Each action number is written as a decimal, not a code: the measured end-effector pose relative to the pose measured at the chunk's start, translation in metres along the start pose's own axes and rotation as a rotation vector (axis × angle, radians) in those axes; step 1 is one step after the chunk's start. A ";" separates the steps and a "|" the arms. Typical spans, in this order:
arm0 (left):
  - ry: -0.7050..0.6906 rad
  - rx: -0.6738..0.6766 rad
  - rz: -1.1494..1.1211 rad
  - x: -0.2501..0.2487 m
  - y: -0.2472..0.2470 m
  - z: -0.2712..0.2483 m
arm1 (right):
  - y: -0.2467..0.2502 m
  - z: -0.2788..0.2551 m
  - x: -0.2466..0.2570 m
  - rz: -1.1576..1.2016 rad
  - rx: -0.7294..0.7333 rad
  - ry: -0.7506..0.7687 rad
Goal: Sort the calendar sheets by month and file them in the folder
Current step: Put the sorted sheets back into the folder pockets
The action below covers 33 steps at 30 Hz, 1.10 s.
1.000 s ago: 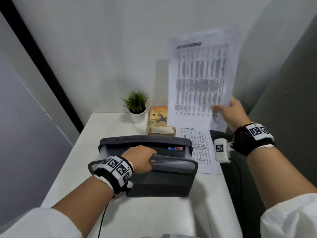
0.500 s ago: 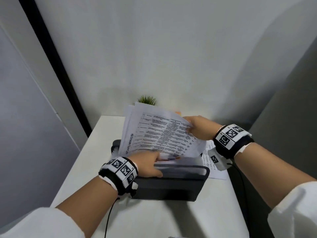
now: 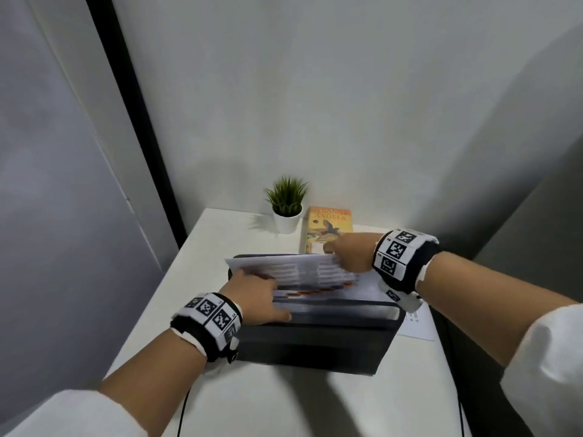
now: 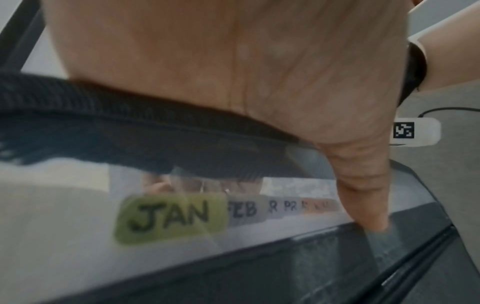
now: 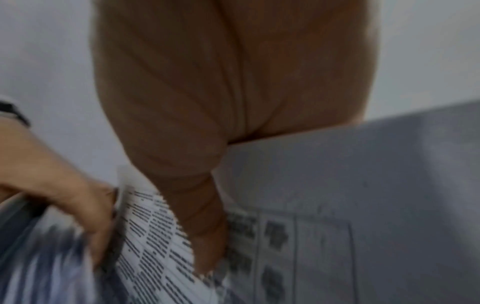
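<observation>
A white desk (image 3: 176,316) carries everything here. On it stands a dark grey expanding file folder (image 3: 315,345), mouth up, its translucent dividers fanned toward the person. Along the dividers runs a row of coloured index tabs: a green tab (image 4: 170,218) hand-lettered "JAN", a grey tab (image 4: 245,209) reading "FEB", then smaller tabs too blurred to read.

A calendar sheet (image 3: 284,268), white with a printed grid of small dark text, sits partly down in a rear pocket of the folder, its upper part leaning toward the person over the dividers. The month heading cannot be read.

The right hand (image 3: 348,252) grips the sheet at its right top edge; in the right wrist view the thumb (image 5: 205,226) lies across the printed face, the fingers hidden behind the paper. The left hand (image 3: 255,294) grips the front dividers and rim, fingers curled down inside, thumb (image 4: 369,197) pressed on the front panel.

Another printed sheet (image 3: 416,323) lies flat on the desk just right of the folder, partly under it.

Behind the folder lies an orange paperback (image 3: 328,227), its title partly legible as "ANGELS". Beside it stands 1 small green plant in a white pot (image 3: 287,205).
</observation>
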State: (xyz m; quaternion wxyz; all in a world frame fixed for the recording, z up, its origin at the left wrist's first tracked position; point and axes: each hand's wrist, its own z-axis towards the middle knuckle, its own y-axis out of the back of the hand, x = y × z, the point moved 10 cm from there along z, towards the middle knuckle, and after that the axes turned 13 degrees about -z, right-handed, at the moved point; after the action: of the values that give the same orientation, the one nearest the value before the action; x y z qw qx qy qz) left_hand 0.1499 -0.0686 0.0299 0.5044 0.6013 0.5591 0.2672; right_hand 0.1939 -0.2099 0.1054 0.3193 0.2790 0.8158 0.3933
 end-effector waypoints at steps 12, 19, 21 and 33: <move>-0.184 -0.166 -0.055 -0.012 -0.002 -0.018 | -0.047 0.050 0.051 -0.375 0.119 0.137; -0.263 -0.256 -0.052 -0.016 0.008 -0.021 | -0.084 0.063 0.056 -0.431 0.256 0.135; -0.262 -0.233 -0.079 -0.014 0.007 -0.019 | -0.077 0.053 0.053 -0.271 0.278 0.114; -0.258 -0.214 -0.176 -0.015 0.013 -0.013 | -0.069 -0.009 -0.032 0.225 0.089 -0.097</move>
State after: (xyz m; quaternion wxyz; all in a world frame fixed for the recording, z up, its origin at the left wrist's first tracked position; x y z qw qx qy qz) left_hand 0.1402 -0.0766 0.0499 0.6543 0.5225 0.5085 0.2006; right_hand 0.1941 -0.2736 0.0633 0.2996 0.4016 0.7794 0.3761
